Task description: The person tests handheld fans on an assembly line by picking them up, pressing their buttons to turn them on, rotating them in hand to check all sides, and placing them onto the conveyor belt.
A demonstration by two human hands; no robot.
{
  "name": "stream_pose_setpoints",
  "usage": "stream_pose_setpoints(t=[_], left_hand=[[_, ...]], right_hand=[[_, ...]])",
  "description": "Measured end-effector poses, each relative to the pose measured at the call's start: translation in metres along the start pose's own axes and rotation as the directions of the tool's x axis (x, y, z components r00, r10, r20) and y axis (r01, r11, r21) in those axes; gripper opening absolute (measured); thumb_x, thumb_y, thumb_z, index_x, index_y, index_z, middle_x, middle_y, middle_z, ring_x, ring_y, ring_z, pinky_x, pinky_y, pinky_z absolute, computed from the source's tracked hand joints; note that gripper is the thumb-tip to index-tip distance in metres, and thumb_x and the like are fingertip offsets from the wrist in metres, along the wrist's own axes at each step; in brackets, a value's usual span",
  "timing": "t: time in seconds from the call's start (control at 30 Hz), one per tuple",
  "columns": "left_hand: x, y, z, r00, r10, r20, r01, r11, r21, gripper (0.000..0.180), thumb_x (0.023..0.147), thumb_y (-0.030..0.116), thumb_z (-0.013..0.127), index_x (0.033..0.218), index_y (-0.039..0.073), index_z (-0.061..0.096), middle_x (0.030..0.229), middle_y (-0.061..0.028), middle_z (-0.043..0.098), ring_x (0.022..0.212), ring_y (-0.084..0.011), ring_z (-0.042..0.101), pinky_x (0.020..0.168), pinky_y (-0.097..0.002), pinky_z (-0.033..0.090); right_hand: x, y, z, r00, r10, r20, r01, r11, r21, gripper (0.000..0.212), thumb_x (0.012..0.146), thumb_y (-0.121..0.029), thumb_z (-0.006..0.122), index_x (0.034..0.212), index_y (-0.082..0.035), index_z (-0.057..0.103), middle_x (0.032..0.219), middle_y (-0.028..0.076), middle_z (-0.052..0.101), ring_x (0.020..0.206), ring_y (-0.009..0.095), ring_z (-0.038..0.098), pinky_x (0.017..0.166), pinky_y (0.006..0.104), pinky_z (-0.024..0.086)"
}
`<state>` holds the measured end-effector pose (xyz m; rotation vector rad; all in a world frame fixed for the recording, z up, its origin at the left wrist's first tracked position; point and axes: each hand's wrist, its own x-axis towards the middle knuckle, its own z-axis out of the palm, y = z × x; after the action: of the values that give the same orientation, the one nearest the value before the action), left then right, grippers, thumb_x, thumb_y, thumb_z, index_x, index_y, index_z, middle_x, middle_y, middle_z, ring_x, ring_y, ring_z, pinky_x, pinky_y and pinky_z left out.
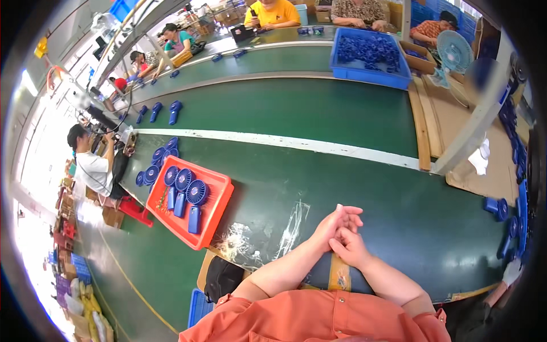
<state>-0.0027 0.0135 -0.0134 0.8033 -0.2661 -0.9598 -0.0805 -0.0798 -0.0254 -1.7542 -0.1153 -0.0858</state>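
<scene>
My left hand point(334, 223) and my right hand point(352, 248) rest against each other above the green work surface point(387, 205), near its front edge. The left one has its fingers loosely stretched to the right, with nothing in them. On the right one the thumb sticks out apart, and its fingers lie against the left hand, partly hidden by it. No object shows in either. To their left stands a red-orange tray point(219, 208) holding several blue handheld fans point(197, 192) and a few small loose bits.
More blue handheld fans point(151, 174) lie behind the tray. A white divider strip point(273, 138) separates my surface from the green belt point(285, 102). A blue bin point(370, 77) of blue parts stands far off. Co-workers sit around; a gloved hand point(512, 272) shows at right.
</scene>
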Motion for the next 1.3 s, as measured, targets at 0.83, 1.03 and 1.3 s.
stream_pose_setpoints(t=[0.83, 1.03, 1.3], left_hand=[[-0.005, -0.047, 0.030, 0.907, 0.421, 0.020, -0.188, 0.362, 0.913, 0.020, 0.094, 0.021, 0.047, 0.092, 0.003, 0.055, 0.071, -0.0003, 0.051, 0.060, -0.0096, 0.043, 0.056, -0.0229, 0.037], [-0.012, -0.054, 0.029, 0.841, 0.341, 0.420, -0.337, -0.276, 0.900, 0.019, 0.090, 0.018, 0.052, 0.084, 0.001, 0.058, 0.074, -0.0073, 0.059, 0.065, -0.0173, 0.053, 0.061, -0.0294, 0.045], [-0.002, -0.054, 0.002, 0.898, 0.315, 0.308, -0.207, -0.316, 0.926, 0.015, 0.087, 0.017, 0.055, 0.087, 0.002, 0.056, 0.076, -0.0083, 0.058, 0.068, -0.0196, 0.052, 0.063, -0.0319, 0.045]], right_hand=[[-0.117, -0.023, -0.013, 0.998, -0.067, -0.015, 0.055, 0.911, -0.410, 0.030, 0.077, -0.031, 0.059, 0.078, 0.000, 0.060, 0.077, 0.016, 0.063, 0.072, 0.033, 0.061, 0.065, 0.0429, 0.047], [-0.161, -0.002, -0.010, 0.897, -0.293, -0.332, 0.150, 0.906, -0.396, 0.024, 0.080, -0.026, 0.056, 0.078, -0.003, 0.060, 0.077, 0.014, 0.060, 0.074, 0.030, 0.060, 0.067, 0.0412, 0.046], [-0.162, 0.005, -0.010, 0.883, -0.377, -0.280, 0.227, 0.865, -0.448, 0.026, 0.081, -0.026, 0.055, 0.075, -0.002, 0.060, 0.075, 0.014, 0.061, 0.072, 0.030, 0.060, 0.064, 0.0418, 0.047]])
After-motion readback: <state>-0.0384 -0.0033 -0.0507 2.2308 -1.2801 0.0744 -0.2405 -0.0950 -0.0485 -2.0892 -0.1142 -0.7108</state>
